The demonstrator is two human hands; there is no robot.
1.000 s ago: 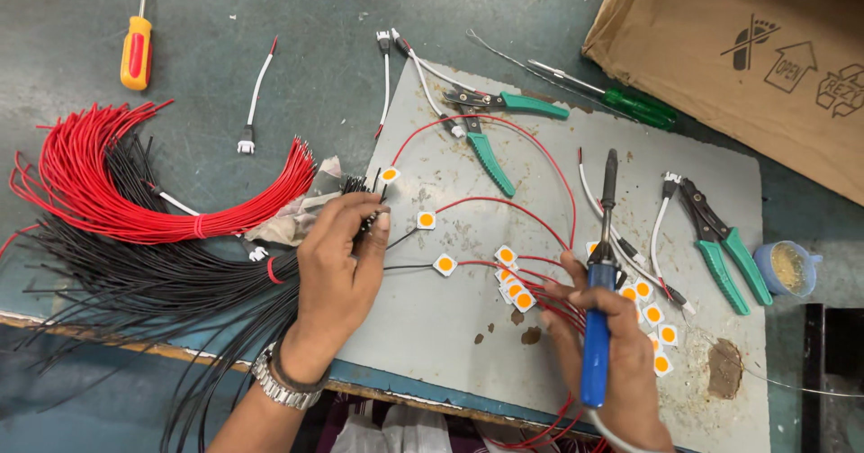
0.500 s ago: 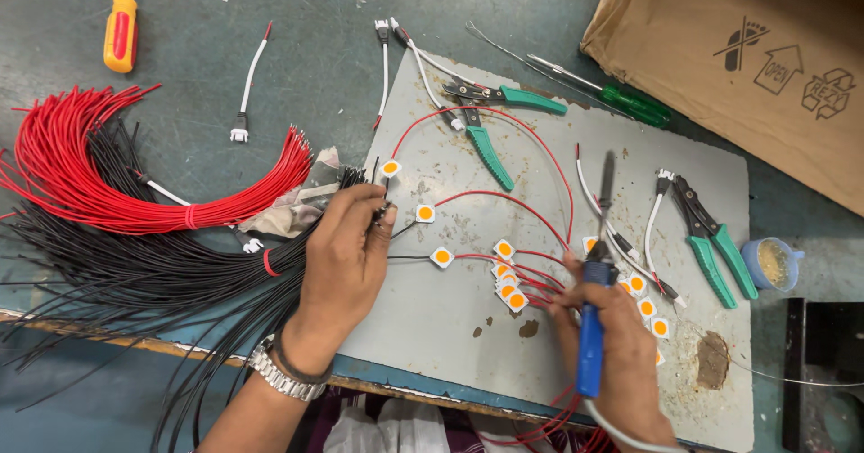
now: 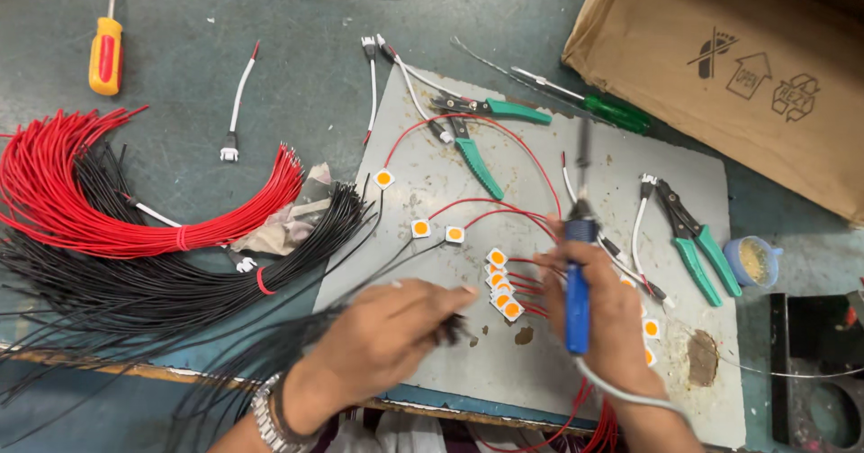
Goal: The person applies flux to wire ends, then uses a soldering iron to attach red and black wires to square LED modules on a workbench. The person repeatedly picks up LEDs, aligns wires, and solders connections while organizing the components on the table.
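Your right hand (image 3: 605, 313) grips the blue soldering iron (image 3: 577, 269) closed around its handle — your left hand (image 3: 382, 340), blurred, pinches black wires (image 3: 270, 349) over the grey board (image 3: 558, 363).

Brown cardboard box (image 3: 720, 66), upper right

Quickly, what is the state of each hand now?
Left hand: closed on black wires.
Right hand: closed on blue soldering iron.

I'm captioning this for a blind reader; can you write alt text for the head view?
A person's right hand holds a blue-handled soldering iron upright over small square LED chips wired with red leads on a grey board. The left hand grips black wires; red wires lie alongside.
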